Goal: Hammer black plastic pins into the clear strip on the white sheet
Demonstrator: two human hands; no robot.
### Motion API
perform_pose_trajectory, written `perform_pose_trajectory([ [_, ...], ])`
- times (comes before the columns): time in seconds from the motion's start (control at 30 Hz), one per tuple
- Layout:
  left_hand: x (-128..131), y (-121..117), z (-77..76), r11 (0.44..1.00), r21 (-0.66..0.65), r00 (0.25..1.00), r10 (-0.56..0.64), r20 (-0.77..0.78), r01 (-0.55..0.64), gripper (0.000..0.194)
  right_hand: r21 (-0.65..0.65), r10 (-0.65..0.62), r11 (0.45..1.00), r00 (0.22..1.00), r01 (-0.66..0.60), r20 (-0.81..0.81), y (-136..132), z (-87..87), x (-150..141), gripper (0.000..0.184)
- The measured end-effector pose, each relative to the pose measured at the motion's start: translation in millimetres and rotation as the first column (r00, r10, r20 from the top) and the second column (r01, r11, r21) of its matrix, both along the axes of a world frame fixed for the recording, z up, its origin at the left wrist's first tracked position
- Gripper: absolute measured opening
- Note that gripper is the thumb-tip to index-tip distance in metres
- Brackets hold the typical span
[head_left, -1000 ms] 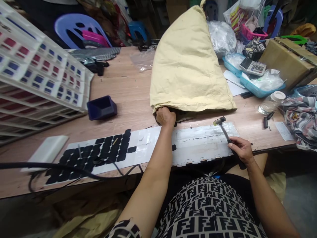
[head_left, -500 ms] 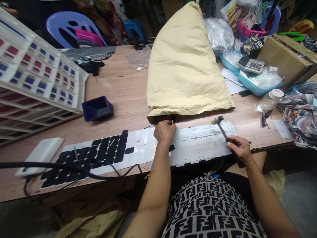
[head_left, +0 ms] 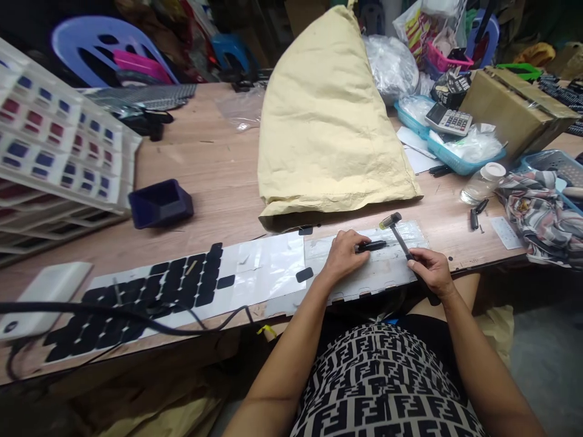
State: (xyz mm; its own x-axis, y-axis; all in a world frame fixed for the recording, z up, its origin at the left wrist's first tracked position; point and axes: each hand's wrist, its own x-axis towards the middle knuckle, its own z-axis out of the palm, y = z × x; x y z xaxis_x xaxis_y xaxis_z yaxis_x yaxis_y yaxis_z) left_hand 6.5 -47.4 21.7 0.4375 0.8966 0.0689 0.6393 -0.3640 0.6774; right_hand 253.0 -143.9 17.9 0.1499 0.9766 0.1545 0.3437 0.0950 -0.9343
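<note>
In my left hand [head_left: 347, 254] is a small, slim black piece [head_left: 371, 246], gripped by its left end; its exact kind is unclear. It lies level, at or just above a grey-white board [head_left: 405, 279] along the table's front edge. My right hand [head_left: 432, 272] is wrapped round the dark handle of a small hammer [head_left: 401, 237], whose head with a yellowish face points up and left over the board. Left of my left hand, a white sheet [head_left: 268, 267] carries rows of black rounded patches [head_left: 182, 279]. One loose black patch [head_left: 304, 274] rests near the sheet's right end.
A large yellowish paper sack [head_left: 332, 133] lies behind the board. To the left are a dark blue bin [head_left: 161, 203], a white crate [head_left: 59, 133] and a black cable [head_left: 136, 321]. Blue baskets [head_left: 469, 161], a clear jar [head_left: 483, 183] and a carton [head_left: 514, 109] stand right.
My left hand has moved right, from the sack's mouth to above the board, with the black piece in it. My right hand still holds the hammer. The view has shifted slightly.
</note>
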Motion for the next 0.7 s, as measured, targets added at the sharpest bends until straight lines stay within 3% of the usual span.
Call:
perform_pose_trajectory([
  [0.3, 5, 5, -7.9, 0.996, -0.055, 0.995, 0.078, 0.059, -0.075, 0.017, -0.044, 0.051, 0.998, 0.992, -0.046, 0.116, -1, 13.7, -4, 0.025],
  [0.47, 6, 7, -9.0, 0.994, -0.071, 0.994, 0.084, 0.068, -0.079, 0.018, 0.038, 0.022, 0.999, 0.974, -0.032, 0.226, -7, 23.2, -2, 0.023],
  [0.7, 5, 7, -10.5, 0.994, -0.068, 0.994, 0.087, 0.072, -0.082, 0.019, -0.019, 0.070, 0.998, 0.964, -0.067, 0.255, -10, 20.3, -2, 0.023],
])
